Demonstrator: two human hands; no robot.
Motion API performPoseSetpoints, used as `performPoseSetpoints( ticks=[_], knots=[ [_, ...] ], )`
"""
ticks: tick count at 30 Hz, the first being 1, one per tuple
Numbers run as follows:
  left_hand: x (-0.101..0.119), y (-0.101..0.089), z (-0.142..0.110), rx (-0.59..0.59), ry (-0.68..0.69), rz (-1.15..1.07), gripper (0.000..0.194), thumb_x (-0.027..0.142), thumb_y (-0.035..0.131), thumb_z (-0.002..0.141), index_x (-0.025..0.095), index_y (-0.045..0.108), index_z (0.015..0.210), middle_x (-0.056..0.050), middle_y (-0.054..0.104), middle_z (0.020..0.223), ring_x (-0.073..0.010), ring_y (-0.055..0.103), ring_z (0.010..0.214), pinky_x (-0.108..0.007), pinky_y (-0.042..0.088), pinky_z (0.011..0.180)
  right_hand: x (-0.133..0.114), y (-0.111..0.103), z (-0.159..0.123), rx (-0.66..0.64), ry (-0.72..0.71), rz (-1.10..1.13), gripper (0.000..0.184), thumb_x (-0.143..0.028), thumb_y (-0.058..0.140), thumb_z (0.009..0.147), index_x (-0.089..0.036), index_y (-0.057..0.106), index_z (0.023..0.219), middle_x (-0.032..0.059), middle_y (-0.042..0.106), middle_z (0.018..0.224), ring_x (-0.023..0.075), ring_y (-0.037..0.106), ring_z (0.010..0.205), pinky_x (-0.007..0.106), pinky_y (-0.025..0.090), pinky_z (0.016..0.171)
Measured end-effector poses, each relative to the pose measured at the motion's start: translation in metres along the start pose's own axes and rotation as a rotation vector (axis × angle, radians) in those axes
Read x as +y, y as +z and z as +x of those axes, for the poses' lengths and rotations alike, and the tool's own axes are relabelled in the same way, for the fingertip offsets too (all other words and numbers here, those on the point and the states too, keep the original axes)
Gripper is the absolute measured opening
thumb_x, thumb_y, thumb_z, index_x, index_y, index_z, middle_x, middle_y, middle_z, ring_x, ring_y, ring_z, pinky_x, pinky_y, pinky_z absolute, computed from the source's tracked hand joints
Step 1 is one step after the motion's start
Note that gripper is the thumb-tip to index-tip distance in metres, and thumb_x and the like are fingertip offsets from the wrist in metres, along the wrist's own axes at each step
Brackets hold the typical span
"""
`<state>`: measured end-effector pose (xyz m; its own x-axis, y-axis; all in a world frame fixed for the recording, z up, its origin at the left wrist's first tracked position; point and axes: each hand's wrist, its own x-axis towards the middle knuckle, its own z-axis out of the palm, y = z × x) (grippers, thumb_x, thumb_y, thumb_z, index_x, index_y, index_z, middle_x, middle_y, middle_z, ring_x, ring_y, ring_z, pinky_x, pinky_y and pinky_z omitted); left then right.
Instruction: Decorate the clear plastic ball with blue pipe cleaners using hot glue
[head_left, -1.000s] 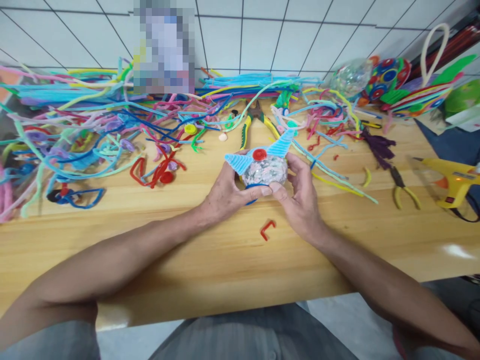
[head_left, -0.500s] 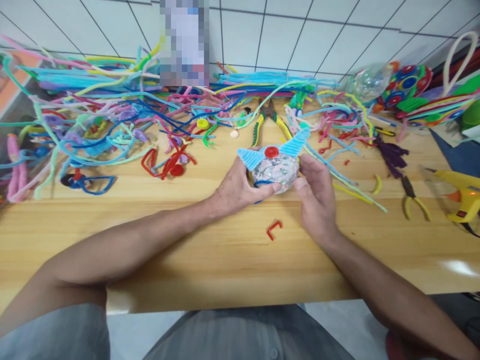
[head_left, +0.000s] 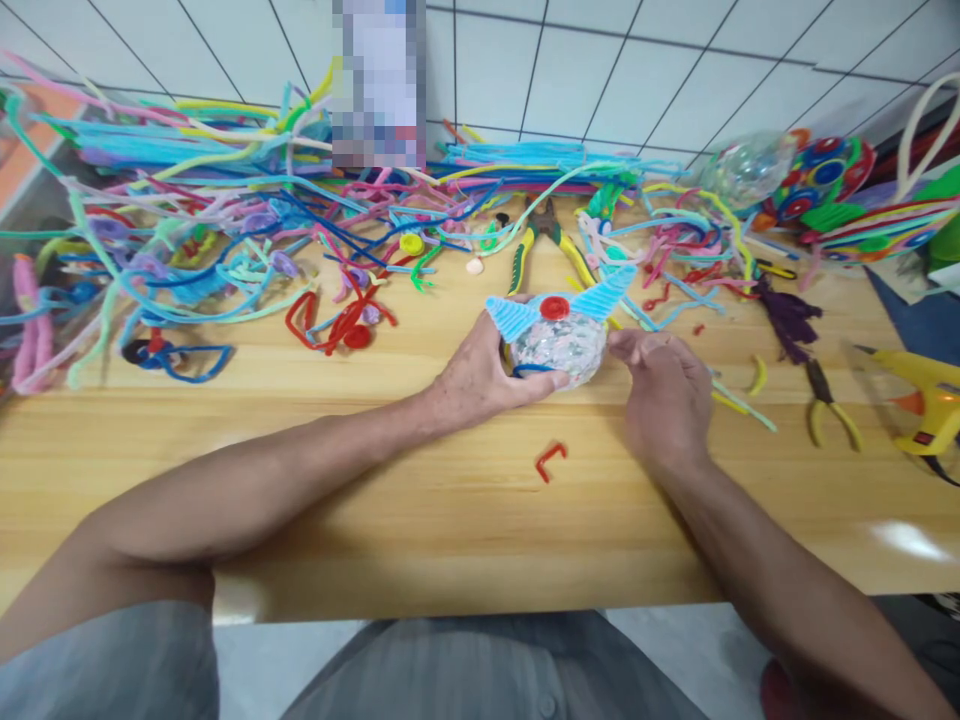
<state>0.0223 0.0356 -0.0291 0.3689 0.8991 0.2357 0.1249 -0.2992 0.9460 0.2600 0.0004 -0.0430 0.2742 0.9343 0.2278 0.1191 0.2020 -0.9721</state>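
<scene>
Left hand holds one ball with two fins.

Single head-worn view, facing forward and down, table close below, wall beyond

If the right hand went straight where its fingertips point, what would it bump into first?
Probably the clear ball that the left hand holds, just beside the right hand. Depth is hard to judge from this view, so it might pass over or behind it.
</scene>
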Motion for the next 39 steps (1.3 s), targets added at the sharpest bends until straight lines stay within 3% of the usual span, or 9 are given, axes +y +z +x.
performPoseSetpoints(
  ticks=[8,15,20,24,27,32,36,39],
  knots=[
    [-0.004,-0.001,-0.001,0.007,-0.016,0.011,0.086,0.055,0.095,0.077,0.022,0.06,0.148,-0.018,0.068,0.154,-0.0374,0.064,0.146,-0.055,0.048,0.132,-0.002,-0.004,0.007,0.018,0.034,0.004,0.029,-0.056,0.084,0.094,-0.031,0.07,0.089,-0.0001,0.071,0.091,0.0251,0.071,0.089,0.052,0.062,0.102],
    [-0.003,-0.002,-0.002,-0.003,-0.03,-0.006,0.083,0.055,0.095,0.079,0.021,0.06,0.146,-0.019,0.067,0.156,-0.0382,0.064,0.148,-0.057,0.048,0.132,-0.008,-0.009,0.017,0.12,0.048,0.099,0.028,-0.045,0.092,0.084,-0.027,0.071,0.08,0.001,0.068,0.082,0.0193,0.062,0.08,0.041,0.057,0.087],
    [-0.001,-0.002,-0.002,-0.006,-0.038,0.003,0.085,0.056,0.094,0.079,0.02,0.058,0.148,-0.019,0.068,0.153,-0.0369,0.066,0.145,-0.055,0.051,0.129,-0.024,-0.004,0.02,0.203,0.087,0.187,0.026,-0.038,0.087,0.079,-0.024,0.068,0.069,-0.0014,0.065,0.074,0.0157,0.06,0.073,0.032,0.053,0.072],
    [-0.001,-0.002,-0.002,-0.004,-0.038,0.005,0.087,0.055,0.095,0.078,0.021,0.057,0.149,-0.018,0.07,0.149,-0.038,0.066,0.145,-0.057,0.051,0.129,-0.026,-0.004,0.024,0.243,0.146,0.215,0.03,-0.031,0.076,0.078,-0.025,0.056,0.056,-0.0046,0.049,0.057,0.0141,0.049,0.058,0.03,0.047,0.06],
    [-0.001,-0.002,-0.002,-0.01,-0.033,0.0,0.087,0.055,0.094,0.079,0.021,0.057,0.15,-0.018,0.071,0.148,-0.0375,0.066,0.146,-0.057,0.051,0.13,-0.023,-0.007,0.03,0.248,0.161,0.247,0.029,-0.024,0.068,0.072,-0.026,0.046,0.054,-0.0061,0.04,0.055,0.013,0.044,0.054,0.029,0.044,0.058],
    [-0.002,-0.002,-0.002,-0.008,-0.028,0.009,0.086,0.054,0.094,0.079,0.021,0.058,0.15,-0.018,0.069,0.152,-0.0371,0.064,0.147,-0.057,0.05,0.131,-0.023,-0.008,0.031,0.228,0.132,0.212,0.016,-0.023,0.069,0.068,-0.025,0.053,0.065,-0.0053,0.052,0.067,0.0136,0.058,0.064,0.03,0.049,0.069],
    [-0.001,-0.002,-0.002,-0.004,-0.032,0.023,0.083,0.051,0.093,0.08,0.02,0.059,0.15,-0.018,0.068,0.155,-0.0367,0.065,0.146,-0.057,0.051,0.13,-0.038,-0.015,0.029,0.176,0.186,0.056,0.024,-0.023,0.077,0.061,-0.026,0.063,0.08,-0.0061,0.066,0.078,0.0144,0.063,0.072,0.031,0.049,0.075],
    [0.0,-0.002,-0.002,-0.01,-0.021,0.018,0.084,0.052,0.093,0.081,0.02,0.058,0.15,-0.018,0.069,0.154,-0.0362,0.065,0.146,-0.056,0.051,0.13,-0.055,-0.028,0.031,0.023,0.258,-0.12,0.021,-0.031,0.08,0.065,-0.024,0.069,0.082,-0.0025,0.072,0.081,0.0159,0.064,0.075,0.033,0.05,0.078]
  ],
)
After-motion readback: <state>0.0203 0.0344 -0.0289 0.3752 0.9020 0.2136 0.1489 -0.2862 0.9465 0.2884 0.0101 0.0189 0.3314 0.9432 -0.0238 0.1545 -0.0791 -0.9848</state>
